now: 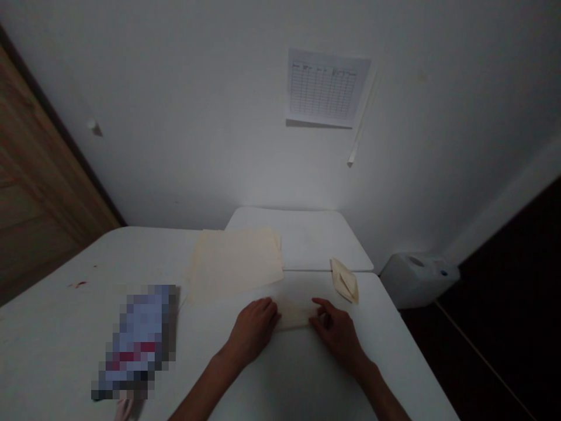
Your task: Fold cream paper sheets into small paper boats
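Observation:
A cream-coloured strip of folded paper (294,318) lies flat on the white table between my hands. At its left end, my left hand (255,327) is closed, its curled fingers pressed on the paper. My right hand (336,333) grips the right end with the thumb low at the edge, while the index finger is lifted away. Fingertips partly hide both ends of the strip. Beyond my left hand lies a flat cream paper sheet (239,263), possibly a stack. A small folded cream paper piece (344,280) with a pointed shape rests beyond my right hand.
On the left of the white table (56,333) is a blurred-out bluish item (138,333) with red marks. A second white tabletop (302,237) adjoins at the wall. A white plastic container (418,280) stands right of the table. A printed chart (326,88) hangs above.

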The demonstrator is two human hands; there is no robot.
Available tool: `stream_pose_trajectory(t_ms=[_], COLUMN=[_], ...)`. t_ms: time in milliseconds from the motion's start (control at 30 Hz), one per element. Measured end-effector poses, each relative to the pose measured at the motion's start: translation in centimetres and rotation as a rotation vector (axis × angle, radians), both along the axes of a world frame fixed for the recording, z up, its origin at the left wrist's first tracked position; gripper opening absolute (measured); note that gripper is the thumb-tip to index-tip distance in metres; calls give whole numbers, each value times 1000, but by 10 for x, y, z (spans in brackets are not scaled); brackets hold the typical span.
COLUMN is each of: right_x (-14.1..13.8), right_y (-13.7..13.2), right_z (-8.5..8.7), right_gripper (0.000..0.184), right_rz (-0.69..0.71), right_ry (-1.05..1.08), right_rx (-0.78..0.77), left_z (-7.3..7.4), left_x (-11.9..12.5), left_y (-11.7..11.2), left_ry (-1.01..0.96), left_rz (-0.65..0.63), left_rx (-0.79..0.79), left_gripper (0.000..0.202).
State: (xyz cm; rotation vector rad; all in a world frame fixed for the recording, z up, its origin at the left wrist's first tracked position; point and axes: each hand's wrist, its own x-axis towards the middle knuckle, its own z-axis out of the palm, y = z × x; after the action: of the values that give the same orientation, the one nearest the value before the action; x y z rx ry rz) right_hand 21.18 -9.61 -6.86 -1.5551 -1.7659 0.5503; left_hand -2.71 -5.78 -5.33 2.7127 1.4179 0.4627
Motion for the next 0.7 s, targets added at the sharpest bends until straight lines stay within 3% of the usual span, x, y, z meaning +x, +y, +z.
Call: stream_pose_trajectory(t_ms=[467,600,700], right_x=[-1,-4,-14], right_y=[3,-1,-11], right_z=[-6,-8,-5], right_gripper=[41,34,25], right_rz=[-24,-70,-9], right_ry=[3,-199,-438], right_rx=[41,210,348], left_z=[-9,-8,-9], left_x=[1,2,3], left_y=[-1,-2,-2], left_ry=[-2,2,8], left_rz=[-4,15,21], left_rx=[34,26,22], left_gripper=[15,15,15])
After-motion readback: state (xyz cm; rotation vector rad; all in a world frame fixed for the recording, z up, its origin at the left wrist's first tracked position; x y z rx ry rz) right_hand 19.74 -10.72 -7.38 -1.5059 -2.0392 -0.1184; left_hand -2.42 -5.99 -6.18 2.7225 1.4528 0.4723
